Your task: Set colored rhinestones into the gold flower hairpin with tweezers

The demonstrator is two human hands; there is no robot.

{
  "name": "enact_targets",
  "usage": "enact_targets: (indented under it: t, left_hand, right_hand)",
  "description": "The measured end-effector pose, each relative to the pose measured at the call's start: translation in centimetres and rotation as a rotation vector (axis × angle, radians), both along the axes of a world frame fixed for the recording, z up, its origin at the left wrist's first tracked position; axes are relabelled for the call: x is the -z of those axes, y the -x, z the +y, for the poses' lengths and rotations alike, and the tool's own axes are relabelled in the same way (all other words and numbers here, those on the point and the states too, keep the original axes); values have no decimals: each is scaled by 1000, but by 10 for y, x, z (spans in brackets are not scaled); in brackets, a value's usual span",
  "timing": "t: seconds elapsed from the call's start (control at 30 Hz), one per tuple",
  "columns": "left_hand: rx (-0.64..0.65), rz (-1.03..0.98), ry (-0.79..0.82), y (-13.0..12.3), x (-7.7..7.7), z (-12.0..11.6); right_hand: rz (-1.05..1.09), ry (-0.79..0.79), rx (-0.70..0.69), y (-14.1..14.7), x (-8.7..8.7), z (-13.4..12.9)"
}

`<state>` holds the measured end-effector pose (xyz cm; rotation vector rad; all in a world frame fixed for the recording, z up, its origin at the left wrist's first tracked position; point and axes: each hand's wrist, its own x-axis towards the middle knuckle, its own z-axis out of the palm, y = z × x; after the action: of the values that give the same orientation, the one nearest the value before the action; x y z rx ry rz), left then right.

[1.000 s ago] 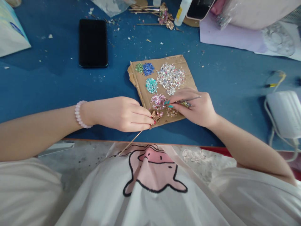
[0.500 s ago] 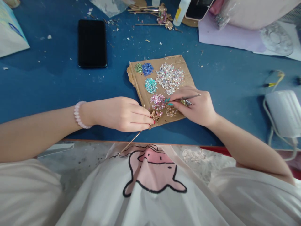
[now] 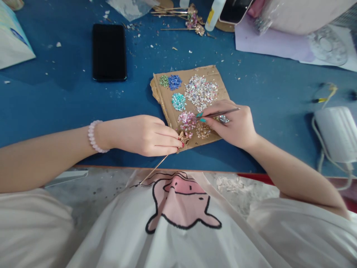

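Note:
My left hand (image 3: 156, 137) is closed on a gold hairpin (image 3: 154, 169), whose thin stick slants down toward my lap. The hairpin's flower-like gold head (image 3: 183, 137) shows at my fingertips, over the lower left corner of a cardboard piece (image 3: 174, 123). My right hand (image 3: 234, 121) pinches a pair of tweezers (image 3: 220, 112); their tip is at the pink rhinestones (image 3: 186, 118). Beside these lie champagne rhinestones (image 3: 203, 130). Farther up the cardboard are piles of clear rhinestones (image 3: 201, 91), turquoise rhinestones (image 3: 178, 101), blue rhinestones (image 3: 175, 82) and green rhinestones (image 3: 164, 80).
A black phone (image 3: 109, 52) lies on the blue table at the back left. Several finished-looking hairpins (image 3: 192, 18) and a small bottle (image 3: 214, 15) are at the back. To the right stands a white adapter (image 3: 336, 134) with its cable. A purple sheet (image 3: 270, 44) lies back right.
My right hand has shifted slightly up with the tweezers, uncovering more of the champagne rhinestones. The left hand and the hairpin stay put.

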<state>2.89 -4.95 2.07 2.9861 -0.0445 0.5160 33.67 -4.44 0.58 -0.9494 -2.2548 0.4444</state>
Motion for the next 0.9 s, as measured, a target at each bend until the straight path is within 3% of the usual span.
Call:
enact_targets:
  t: [0.17,0.4,0.63,0.9]
  left_hand:
    - [-39,63,155,0,0,1]
    - [5,2,22,1,0,1]
    - [-43,85,191,0,-1,1]
    - [-24,41,93,1,0,1]
  right_hand:
    - [5,-9,-22,1,1,0]
    - [-11,-30,-67,2,-1,0]
    - [-23,13,9,0,2,1]
    - [-36,21,34,-1,0,2]
